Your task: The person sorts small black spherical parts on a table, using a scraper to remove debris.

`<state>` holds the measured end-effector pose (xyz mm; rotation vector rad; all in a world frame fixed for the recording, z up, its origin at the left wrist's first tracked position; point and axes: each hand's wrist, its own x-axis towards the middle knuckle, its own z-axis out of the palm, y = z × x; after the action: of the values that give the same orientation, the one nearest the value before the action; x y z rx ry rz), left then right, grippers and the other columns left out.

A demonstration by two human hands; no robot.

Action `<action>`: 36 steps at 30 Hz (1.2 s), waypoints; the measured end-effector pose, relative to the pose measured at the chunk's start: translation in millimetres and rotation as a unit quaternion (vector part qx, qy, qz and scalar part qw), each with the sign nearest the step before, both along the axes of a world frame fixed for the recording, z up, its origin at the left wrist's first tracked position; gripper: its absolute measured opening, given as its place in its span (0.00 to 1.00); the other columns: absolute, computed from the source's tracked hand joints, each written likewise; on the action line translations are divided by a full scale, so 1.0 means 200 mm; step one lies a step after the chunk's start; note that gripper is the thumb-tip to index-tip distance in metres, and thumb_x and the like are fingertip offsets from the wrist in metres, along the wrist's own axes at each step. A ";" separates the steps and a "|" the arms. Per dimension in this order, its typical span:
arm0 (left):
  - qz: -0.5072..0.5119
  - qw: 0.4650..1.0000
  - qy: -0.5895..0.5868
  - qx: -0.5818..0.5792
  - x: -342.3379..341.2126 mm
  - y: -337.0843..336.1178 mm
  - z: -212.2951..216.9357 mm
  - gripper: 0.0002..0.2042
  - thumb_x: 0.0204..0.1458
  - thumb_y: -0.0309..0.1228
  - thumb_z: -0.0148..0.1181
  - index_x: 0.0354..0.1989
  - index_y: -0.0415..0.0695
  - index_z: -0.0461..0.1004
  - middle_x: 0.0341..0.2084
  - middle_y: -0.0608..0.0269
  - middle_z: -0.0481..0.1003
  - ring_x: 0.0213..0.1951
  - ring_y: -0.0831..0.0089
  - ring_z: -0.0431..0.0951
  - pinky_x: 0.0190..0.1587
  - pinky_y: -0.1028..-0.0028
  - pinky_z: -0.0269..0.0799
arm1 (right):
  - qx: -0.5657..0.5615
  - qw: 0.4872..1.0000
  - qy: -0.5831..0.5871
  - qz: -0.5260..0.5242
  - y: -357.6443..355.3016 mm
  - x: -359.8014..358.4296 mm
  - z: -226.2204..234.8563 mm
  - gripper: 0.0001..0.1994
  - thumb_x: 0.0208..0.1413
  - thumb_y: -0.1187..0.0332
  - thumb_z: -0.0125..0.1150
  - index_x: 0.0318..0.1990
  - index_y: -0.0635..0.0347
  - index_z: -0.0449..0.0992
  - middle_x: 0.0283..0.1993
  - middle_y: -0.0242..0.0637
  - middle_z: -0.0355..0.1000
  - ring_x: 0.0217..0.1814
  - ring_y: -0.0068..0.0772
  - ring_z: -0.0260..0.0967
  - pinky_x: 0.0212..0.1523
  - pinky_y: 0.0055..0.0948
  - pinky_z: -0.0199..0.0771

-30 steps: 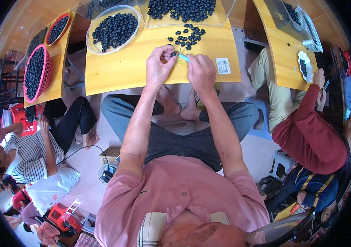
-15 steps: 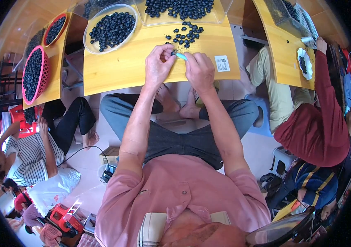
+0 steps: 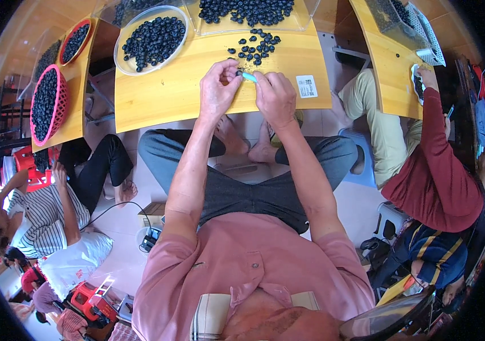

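My left hand (image 3: 218, 85) is closed around one small dark berry (image 3: 238, 73), pinched between thumb and fingertips just above the yellow bench (image 3: 168, 94). My right hand (image 3: 275, 96) grips a small light-blue tool (image 3: 249, 77), its tip touching the berry where the two hands meet. I judge this to be the working of a single berry, one at a time, with the tool at its end (what exactly the tip does there is too small to tell). The next move, as I read it, calls for a steady pinch so that the round berry does not roll out, and a light touch from the tool so that the skin does not burst.

Just beyond my hands lies a loose scatter of berries (image 3: 256, 48) on the bench. Past them stands a clear tray (image 3: 305, 23) heaped with more berries, and to my left a clear round bowl (image 3: 122, 54), also full. A white label (image 3: 307, 86) lies on the bench just right of my right hand. Nothing stands between my hands and the scatter.

On the neighbouring bench at my left sit two red baskets (image 3: 59, 111) of berries. A person in a dark red sleeve (image 3: 441, 148) works at another bench on my right, well apart from my hands.
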<state>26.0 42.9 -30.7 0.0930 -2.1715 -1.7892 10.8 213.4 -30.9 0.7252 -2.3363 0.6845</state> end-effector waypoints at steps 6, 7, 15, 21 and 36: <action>-0.009 0.999 -0.012 0.052 0.00 -0.01 -0.01 0.20 0.54 0.15 0.71 0.55 0.38 0.78 0.38 0.64 0.80 0.39 0.80 0.80 0.47 0.78 0.80 | -0.003 1.000 0.003 0.002 -0.01 0.00 0.00 0.08 0.54 0.73 0.68 0.43 0.59 0.83 0.31 0.36 0.67 0.35 0.40 0.72 0.38 0.41 0.74; -0.009 0.999 -0.012 0.052 0.00 -0.01 -0.01 0.20 0.54 0.15 0.71 0.55 0.38 0.78 0.38 0.64 0.80 0.39 0.80 0.80 0.47 0.78 0.80 | 0.002 1.000 -0.010 -0.011 -0.01 -0.01 0.00 0.09 0.53 0.73 0.67 0.42 0.59 0.83 0.31 0.36 0.68 0.36 0.40 0.72 0.38 0.41 0.75; -0.023 0.995 -0.009 0.101 0.01 0.00 0.00 0.21 0.56 0.16 0.71 0.58 0.36 0.77 0.40 0.65 0.78 0.42 0.80 0.80 0.49 0.79 0.79 | 0.008 0.999 -0.016 -0.035 -0.01 -0.02 -0.02 0.09 0.51 0.74 0.66 0.41 0.60 0.83 0.32 0.37 0.70 0.37 0.41 0.73 0.38 0.41 0.75; -0.017 0.997 0.021 0.076 -0.01 -0.03 -0.04 0.17 0.56 0.16 0.71 0.55 0.37 0.82 0.40 0.64 0.78 0.40 0.81 0.79 0.47 0.80 0.79 | -0.005 0.999 -0.017 -0.038 -0.02 -0.02 0.00 0.09 0.55 0.73 0.66 0.44 0.60 0.84 0.31 0.37 0.69 0.37 0.41 0.73 0.39 0.41 0.75; 0.122 0.962 0.173 -0.171 -0.07 -0.37 0.18 0.06 0.54 0.18 0.67 0.38 0.40 0.82 0.36 0.58 0.81 0.40 0.65 0.81 0.46 0.69 0.78 | -0.017 0.999 -0.027 -0.033 0.00 0.01 0.00 0.11 0.55 0.74 0.67 0.46 0.59 0.83 0.36 0.37 0.73 0.40 0.43 0.74 0.42 0.42 0.76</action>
<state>12.7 -30.6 6.0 -0.0321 -2.0719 -1.1767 13.3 213.1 -30.0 0.6181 -2.3805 0.7205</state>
